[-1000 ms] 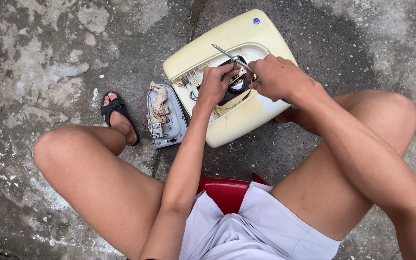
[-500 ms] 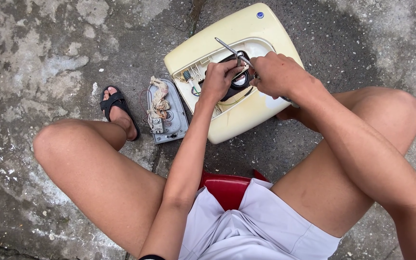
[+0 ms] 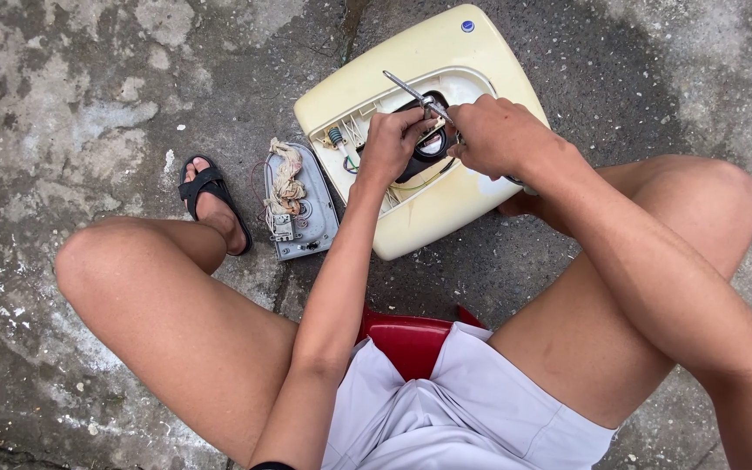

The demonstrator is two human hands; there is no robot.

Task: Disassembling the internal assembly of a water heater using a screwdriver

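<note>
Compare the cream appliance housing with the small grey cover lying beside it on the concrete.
The cream housing is much larger than the grey cover. The housing is squarish with rounded corners; the cover is narrow and tapered. Both hands, left hand and right hand, work inside the housing's opening with a thin metal tool, while the cover lies untouched, carrying loose wires and a pale wad. Both rest on the concrete, insides exposed.

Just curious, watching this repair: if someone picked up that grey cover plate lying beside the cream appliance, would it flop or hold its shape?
The grey cover plate looks like moulded plastic, so probably stiff and light. The wires and rag-like wad on it would likely dangle or slide off if tilted.
</note>
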